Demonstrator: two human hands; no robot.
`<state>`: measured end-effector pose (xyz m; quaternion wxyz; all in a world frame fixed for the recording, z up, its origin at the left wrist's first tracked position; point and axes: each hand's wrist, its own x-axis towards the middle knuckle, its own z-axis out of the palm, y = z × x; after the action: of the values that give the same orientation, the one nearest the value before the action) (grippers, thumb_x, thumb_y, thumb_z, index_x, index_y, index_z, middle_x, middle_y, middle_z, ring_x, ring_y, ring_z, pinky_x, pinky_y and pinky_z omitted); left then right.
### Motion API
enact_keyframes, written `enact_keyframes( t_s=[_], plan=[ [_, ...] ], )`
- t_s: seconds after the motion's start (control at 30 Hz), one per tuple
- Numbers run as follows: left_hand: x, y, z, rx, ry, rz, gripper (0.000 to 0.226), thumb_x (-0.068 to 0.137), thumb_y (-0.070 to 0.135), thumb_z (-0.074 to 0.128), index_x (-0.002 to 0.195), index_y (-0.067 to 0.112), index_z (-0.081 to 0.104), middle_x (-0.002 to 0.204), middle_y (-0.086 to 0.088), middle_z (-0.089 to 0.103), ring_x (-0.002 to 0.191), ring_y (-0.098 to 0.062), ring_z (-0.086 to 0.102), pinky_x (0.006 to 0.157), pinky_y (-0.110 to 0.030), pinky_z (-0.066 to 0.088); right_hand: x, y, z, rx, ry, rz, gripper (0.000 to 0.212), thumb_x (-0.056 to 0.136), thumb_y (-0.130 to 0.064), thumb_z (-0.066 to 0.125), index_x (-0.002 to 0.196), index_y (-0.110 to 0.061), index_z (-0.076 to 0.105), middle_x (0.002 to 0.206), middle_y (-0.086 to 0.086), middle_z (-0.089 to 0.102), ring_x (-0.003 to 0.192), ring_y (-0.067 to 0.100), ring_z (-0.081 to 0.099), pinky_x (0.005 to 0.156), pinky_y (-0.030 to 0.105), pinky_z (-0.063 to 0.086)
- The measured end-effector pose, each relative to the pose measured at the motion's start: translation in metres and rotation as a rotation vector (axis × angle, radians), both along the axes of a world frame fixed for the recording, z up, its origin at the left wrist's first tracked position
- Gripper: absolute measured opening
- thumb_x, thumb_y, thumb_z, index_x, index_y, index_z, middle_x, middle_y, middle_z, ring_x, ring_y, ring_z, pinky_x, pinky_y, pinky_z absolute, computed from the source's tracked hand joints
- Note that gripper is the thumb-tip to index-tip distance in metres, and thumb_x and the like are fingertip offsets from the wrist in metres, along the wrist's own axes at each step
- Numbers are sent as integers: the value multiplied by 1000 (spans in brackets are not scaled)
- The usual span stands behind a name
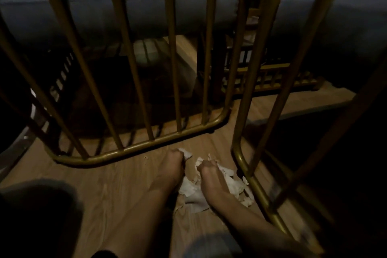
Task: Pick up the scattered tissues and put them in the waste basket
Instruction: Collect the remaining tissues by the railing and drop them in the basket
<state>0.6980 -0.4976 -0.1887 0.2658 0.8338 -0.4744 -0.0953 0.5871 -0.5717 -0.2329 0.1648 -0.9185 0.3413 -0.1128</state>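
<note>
Both my hands reach down to the wooden floor (117,190) between two gold chair frames. My left hand (172,163) is closed around a white tissue piece (187,153) that sticks out past its knuckles. My right hand (210,176) is closed on a crumpled bunch of tissue (229,176). More torn white tissues (189,189) lie on the floor under and between my wrists, with scraps (246,201) spreading right toward the chair rail. No waste basket is in view.
A gold metal chair frame (134,148) stands just beyond my hands, and a second one (249,174) rises close on the right. Blue-grey seat cushions (117,4) hang above. My knee (39,211) fills the lower left. The scene is dim.
</note>
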Motion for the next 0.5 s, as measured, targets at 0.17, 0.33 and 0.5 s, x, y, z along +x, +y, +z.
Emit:
enact_keyframes(
  t_s=[0.17, 0.33, 0.5],
  plan=[
    [21, 27, -16, -125, -51, 176, 12, 85, -3, 53, 87, 4, 62, 97, -14, 63, 86, -27, 62, 70, -28, 49, -6, 5, 14, 138, -230, -26, 26, 83, 8, 50, 93, -5, 71, 105, 13, 67, 103, 25, 57, 84, 23, 42],
    [61, 52, -32, -3, -123, 261, 28, 84, -4, 54, 109, 5, 62, 120, -15, 54, 102, -33, 58, 85, -35, 49, 13, 25, 36, 178, -321, 18, 23, 87, 1, 52, 100, -9, 69, 109, 8, 64, 109, 22, 47, 83, 16, 34],
    [62, 56, -36, 176, -135, 245, 25, 83, -2, 50, 104, 4, 63, 115, -16, 60, 105, -31, 52, 83, -30, 44, 18, 42, 25, 296, 83, 212, 49, 88, -28, 58, 133, -12, 44, 144, 3, 34, 130, 26, 25, 110, 36, 28]
  ],
)
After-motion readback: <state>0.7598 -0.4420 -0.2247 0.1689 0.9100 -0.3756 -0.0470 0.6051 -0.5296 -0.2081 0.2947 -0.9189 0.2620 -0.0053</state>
